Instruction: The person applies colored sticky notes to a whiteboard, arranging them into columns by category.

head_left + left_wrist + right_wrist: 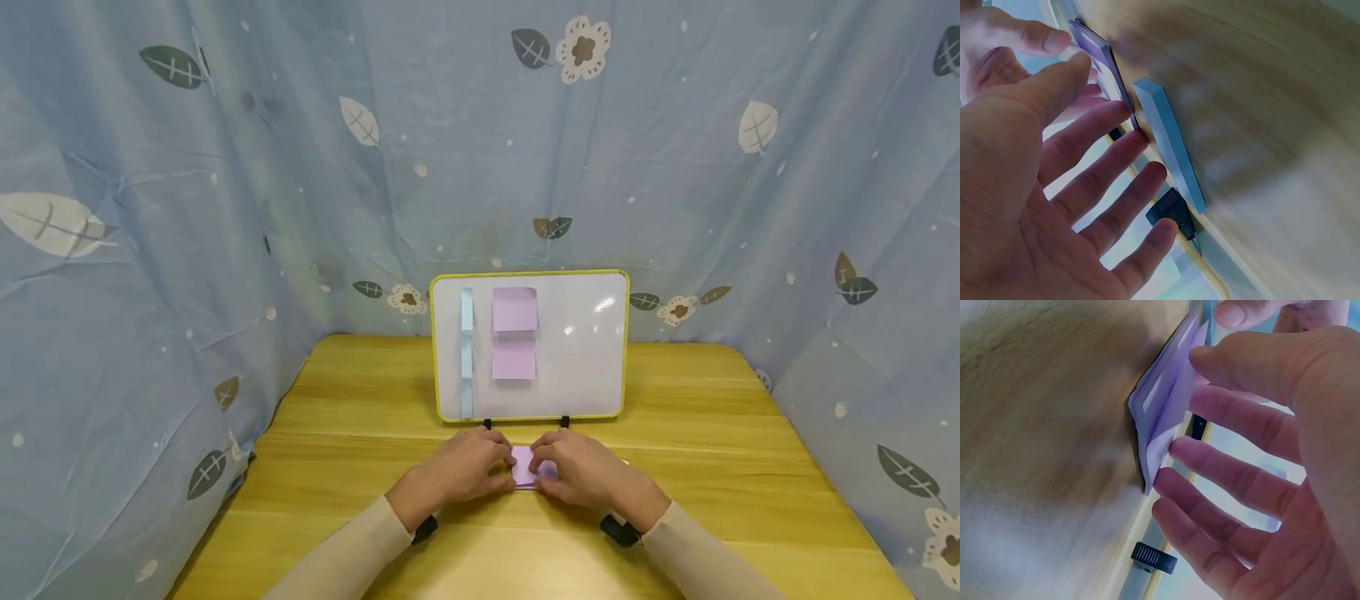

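While right hand (581,468) pinches purple sheet (1177,403), left hand (467,464) relaxed, touching notepad (1092,42)

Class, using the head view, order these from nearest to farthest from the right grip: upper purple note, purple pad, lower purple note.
1. Purple pad: at the right grip.
2. Lower purple note: beyond, on the whiteboard.
3. Upper purple note: farther up the whiteboard.
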The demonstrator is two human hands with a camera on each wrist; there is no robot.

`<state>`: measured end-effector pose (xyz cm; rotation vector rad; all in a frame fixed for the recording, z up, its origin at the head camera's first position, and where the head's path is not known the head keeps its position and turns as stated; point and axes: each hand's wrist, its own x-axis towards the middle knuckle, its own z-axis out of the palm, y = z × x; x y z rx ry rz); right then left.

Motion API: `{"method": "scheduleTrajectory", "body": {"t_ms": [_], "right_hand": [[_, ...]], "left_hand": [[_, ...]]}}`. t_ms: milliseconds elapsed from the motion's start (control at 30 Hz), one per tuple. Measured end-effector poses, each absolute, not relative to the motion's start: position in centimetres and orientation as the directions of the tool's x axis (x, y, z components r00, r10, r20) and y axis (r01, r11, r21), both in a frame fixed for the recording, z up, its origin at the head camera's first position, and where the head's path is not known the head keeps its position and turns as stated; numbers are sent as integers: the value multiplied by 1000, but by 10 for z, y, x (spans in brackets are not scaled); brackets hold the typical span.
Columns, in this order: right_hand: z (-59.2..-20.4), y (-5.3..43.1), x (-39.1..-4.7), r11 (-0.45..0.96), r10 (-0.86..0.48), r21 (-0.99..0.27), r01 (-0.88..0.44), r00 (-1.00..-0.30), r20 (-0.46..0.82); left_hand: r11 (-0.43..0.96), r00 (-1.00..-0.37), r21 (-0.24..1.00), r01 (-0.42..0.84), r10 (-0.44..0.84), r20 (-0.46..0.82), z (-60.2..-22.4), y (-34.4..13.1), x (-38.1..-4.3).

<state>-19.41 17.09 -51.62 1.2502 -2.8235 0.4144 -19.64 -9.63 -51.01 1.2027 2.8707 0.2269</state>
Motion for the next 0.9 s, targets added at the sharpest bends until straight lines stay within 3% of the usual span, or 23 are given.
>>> {"method": "scheduleTrajectory", "body": {"t_ms": [633,900], "right_hand": [[-519,167,-194,650,-694,-241,-721,-692,198],[-520,168,-193,662,-686,-245,-709,-704,185]], "left_hand": [[708,-726,167,686,682,92,-509,-89,-197],[693,-708,148,706,695,124,-510,-87,-200]]}}
